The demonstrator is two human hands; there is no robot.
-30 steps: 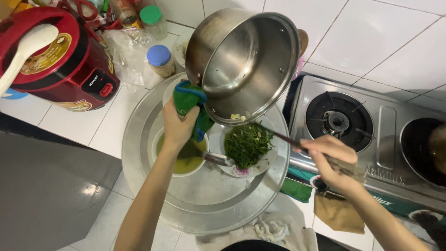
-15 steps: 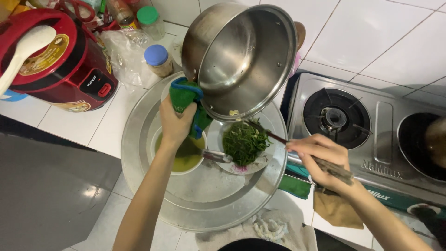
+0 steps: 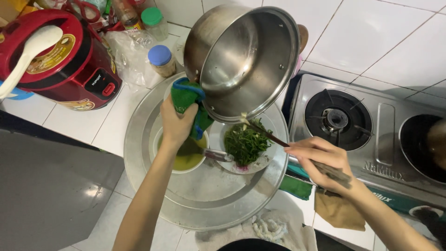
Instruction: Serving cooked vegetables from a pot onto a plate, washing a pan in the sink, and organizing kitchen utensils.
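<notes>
My left hand (image 3: 175, 124) grips a green cloth (image 3: 187, 100) wrapped on the handle of a steel pot (image 3: 241, 58), which is tipped on its side with its mouth facing me, above a large round metal tray (image 3: 204, 200). My right hand (image 3: 320, 158) holds dark chopsticks (image 3: 272, 135) whose tips reach the pot's lower rim. Under the rim sits a plate of cooked green vegetables (image 3: 247, 143). Beside it, below my left hand, is a bowl of yellow-green broth (image 3: 186, 160) with a spoon (image 3: 216, 155) in it.
A red rice cooker (image 3: 69, 60) with a white paddle stands at the left, jars (image 3: 161, 60) behind the tray. A two-burner gas stove (image 3: 367, 125) is at the right, with a dark pan (image 3: 429, 144) on its far burner. Cloths (image 3: 297, 186) lie by the tray's edge.
The pot has tilted a little further and shifted left. My right hand has moved the chopstick tips up from the greens to the pot's lower rim.
</notes>
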